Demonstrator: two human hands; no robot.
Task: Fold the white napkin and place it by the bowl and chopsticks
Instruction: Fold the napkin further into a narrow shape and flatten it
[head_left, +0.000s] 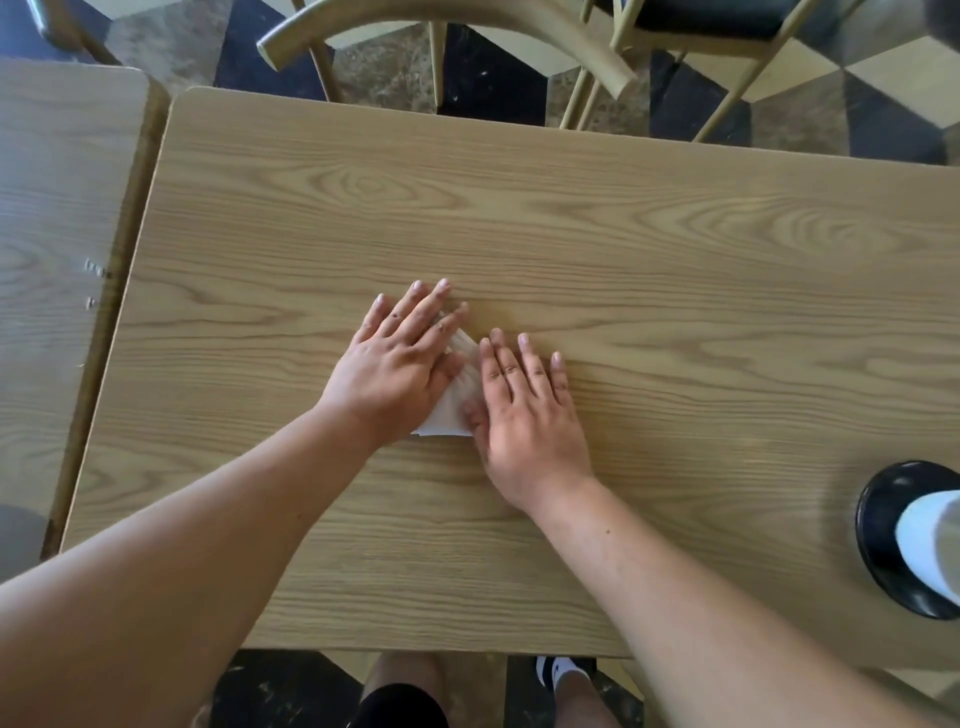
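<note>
The white napkin lies folded small on the wooden table, mostly hidden under my hands. Only a narrow strip shows between them, plus a corner near my left wrist. My left hand presses flat on its left part, fingers spread and pointing away from me. My right hand lies flat on its right part, thumb on the paper. A black bowl sits at the right edge of the view, with something white in it. No chopsticks are visible.
A second wooden table stands to the left across a narrow gap. Wooden chairs stand beyond the far edge. My knees and a white sock show below the near table edge.
</note>
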